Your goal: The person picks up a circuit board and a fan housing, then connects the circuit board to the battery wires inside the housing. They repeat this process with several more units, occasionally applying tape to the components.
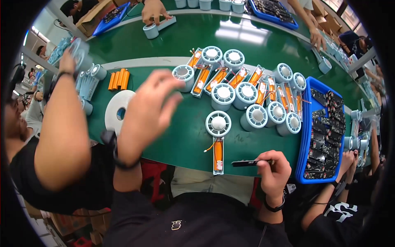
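My right hand [275, 173] is closed on a thin black circuit board [243, 163] at the table's front edge, pinching its right end. Just left of the board lies a light blue handheld fan [218, 124], its handle pointing toward me. That handle is uncovered and shows an orange battery [218, 152] with a loose wire. My left hand [154, 101] is slightly blurred, fingers apart, with nothing seen in it. Its fingertips are beside another fan head [183, 76]; whether they touch cannot be told. Several more fans [246, 94] with uncovered handles stand grouped beyond.
A blue tray [305, 136] of black circuit boards stands at the right. A white tape roll [113, 108] and several orange batteries [119, 79] are at the left. A co-worker's arm [68, 127] rises close on my left. Another person's hand [153, 12] works across the table.
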Available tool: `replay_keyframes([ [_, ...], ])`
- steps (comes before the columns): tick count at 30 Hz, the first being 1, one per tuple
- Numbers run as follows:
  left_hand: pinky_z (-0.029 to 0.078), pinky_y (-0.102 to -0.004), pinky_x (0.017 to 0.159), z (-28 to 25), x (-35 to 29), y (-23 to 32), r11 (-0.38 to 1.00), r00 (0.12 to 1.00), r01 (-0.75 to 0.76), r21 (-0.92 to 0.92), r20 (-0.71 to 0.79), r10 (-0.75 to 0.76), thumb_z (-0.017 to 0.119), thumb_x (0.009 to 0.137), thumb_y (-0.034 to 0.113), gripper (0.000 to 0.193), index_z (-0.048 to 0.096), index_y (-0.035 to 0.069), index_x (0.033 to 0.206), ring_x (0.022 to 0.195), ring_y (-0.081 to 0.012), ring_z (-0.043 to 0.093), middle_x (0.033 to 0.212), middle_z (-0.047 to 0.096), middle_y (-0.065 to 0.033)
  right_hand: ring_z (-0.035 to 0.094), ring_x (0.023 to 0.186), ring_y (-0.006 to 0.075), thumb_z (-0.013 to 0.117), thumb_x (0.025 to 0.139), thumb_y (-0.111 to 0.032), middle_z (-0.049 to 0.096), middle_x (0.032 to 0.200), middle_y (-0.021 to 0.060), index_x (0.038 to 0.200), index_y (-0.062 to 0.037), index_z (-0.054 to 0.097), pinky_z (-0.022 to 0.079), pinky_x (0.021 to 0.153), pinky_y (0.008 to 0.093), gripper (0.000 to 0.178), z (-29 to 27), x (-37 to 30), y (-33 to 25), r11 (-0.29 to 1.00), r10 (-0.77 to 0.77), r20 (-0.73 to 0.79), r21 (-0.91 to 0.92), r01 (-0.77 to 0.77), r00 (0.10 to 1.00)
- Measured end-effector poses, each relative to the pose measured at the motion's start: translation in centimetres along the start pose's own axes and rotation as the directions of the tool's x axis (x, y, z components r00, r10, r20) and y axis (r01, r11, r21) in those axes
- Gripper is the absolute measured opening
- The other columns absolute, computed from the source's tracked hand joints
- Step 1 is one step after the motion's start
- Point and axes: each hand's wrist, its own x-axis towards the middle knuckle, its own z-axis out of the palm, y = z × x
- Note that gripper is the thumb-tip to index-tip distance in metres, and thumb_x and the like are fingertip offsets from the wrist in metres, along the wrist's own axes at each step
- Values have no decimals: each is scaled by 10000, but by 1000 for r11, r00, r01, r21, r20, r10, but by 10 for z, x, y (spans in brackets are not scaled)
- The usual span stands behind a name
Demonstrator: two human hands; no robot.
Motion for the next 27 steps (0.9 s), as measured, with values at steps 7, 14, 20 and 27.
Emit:
replay_keyframes([
  [7,541,-328,742,19,-66,42,725,897,268,-635,439,53,820,783,27,289,682,10,1036,828,-247,692,944,702,-115,617,592,165,882,776,-59,733,1006,148,933,0,635,472,552,245,299,63,36,-39,889,-427,444,48,455,787],
  [14,520,-332,672,41,-93,10,720,888,453,-526,341,-309,786,830,45,171,666,-3,942,726,-221,673,863,683,-90,677,632,207,857,735,-43,746,977,100,938,-16,681,486,524,296,271,85,39,-30,772,-319,462,-380,509,828],
  [20,504,-332,639,70,-80,15,938,992,122,-325,53,-111,711,892,17,214,625,4,1088,693,-198,672,835,666,-78,680,628,221,805,750,4,754,951,107,957,-23,718,499,531,307,227,84,45,-16,742,-366,449,-388,546,816],
  [27,518,-304,634,80,-73,21,653,967,236,-720,242,-82,623,963,-10,422,506,49,1365,661,-171,654,881,650,-81,695,633,201,758,796,19,763,910,103,1090,-30,745,505,530,309,298,83,45,1,771,-477,334,-285,570,813],
])
